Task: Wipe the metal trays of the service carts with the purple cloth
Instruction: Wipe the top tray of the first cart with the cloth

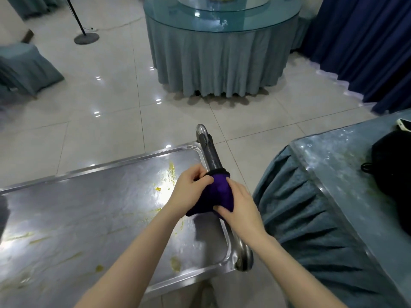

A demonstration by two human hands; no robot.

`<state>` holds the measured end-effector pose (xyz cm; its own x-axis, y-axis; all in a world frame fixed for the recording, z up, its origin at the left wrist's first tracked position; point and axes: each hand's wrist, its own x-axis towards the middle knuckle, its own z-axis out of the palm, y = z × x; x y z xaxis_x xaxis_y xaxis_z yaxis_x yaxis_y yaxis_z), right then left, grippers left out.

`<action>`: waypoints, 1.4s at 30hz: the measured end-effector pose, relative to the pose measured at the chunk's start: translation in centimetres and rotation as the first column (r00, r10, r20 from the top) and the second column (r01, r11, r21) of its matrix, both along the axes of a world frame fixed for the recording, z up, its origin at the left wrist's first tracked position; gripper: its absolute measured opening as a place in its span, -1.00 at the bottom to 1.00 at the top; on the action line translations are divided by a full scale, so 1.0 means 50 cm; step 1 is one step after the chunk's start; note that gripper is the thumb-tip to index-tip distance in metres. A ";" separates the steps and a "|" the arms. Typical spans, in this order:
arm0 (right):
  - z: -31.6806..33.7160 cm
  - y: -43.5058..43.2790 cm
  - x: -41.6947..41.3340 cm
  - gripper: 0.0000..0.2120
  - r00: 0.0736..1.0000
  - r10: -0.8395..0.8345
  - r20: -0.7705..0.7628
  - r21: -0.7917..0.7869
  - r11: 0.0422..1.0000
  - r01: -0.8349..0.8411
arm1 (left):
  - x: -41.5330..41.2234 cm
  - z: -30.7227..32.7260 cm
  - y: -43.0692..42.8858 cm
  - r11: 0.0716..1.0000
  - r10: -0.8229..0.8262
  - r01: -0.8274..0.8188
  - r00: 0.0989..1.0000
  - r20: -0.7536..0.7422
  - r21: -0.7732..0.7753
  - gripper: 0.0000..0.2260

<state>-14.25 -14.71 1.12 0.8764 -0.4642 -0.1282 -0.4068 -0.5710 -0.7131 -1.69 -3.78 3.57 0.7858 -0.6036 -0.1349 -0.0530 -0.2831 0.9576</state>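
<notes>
The service cart's metal tray [89, 210] fills the lower left, smeared with yellow food stains. Along its right end runs the cart's handle bar [211, 152], dark in the middle with chrome ends. The purple cloth [219, 192], with a black edge, is bunched over the handle. My left hand [189, 190] pinches the cloth's left side with curled fingers. My right hand [239, 207] grips the cloth's lower right side, fingers curled under it. Part of the handle is hidden under the cloth and my hands.
A table [329, 174] with a glass top and a teal skirt stands close on the right, with a black bag [393, 174] on it. A round skirted table [222, 52] stands ahead across the tiled floor. Dark blue curtains [367, 41] hang at the right; a pole stand base [86, 38] sits far left.
</notes>
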 end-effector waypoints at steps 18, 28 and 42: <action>0.295 0.059 0.164 -0.83 0.730 0.683 0.012 -0.030 0.730 -0.682 | 0.042 0.196 0.297 0.995 -0.053 0.046 0.996 -0.075 -0.089 -0.56; 0.250 0.188 0.123 -0.75 0.850 0.517 0.096 0.098 0.845 -0.525 | -0.018 0.139 0.390 0.993 0.108 -0.112 0.986 -0.124 -0.023 -0.78; 0.253 0.178 0.046 -0.71 0.847 0.522 -0.104 0.434 0.790 -0.434 | -0.066 0.113 0.458 0.952 0.263 -0.246 0.961 0.079 -0.184 -0.72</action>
<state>-11.97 -5.79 13.76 0.9037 0.1320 -0.4072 -0.3168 -0.4336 -0.8436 -4.99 19.12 9.20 0.9204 -0.3888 0.0411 -0.1000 -0.1326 0.9861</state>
